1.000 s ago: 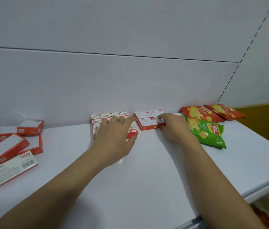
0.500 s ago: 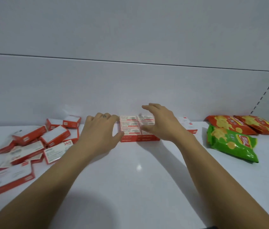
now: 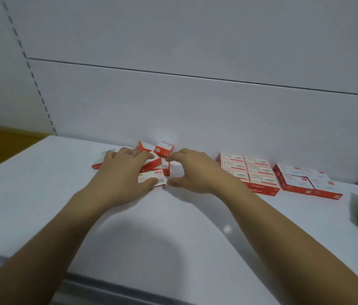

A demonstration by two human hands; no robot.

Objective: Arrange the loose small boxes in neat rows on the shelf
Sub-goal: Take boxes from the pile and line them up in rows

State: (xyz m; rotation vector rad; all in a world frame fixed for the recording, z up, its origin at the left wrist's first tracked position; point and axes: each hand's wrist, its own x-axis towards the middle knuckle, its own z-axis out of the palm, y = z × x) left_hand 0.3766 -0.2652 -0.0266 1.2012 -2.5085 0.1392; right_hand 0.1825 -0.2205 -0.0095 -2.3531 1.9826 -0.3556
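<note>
We note the loose boxes [image 3: 162, 150] heaped on the shelf [image 3: 41, 183] under our left hand [image 3: 125, 170], fingers spread flat on them, while the nearest box [image 3: 158, 176] lies lengthwise left to right, its end just beside our right hand [image 3: 195, 172], fingers curved open and empty.

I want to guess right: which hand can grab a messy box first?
Left, probably: the left hand lies on the loose boxes, thumb against the 24/6 box; the right hand hovers beside them.
</note>
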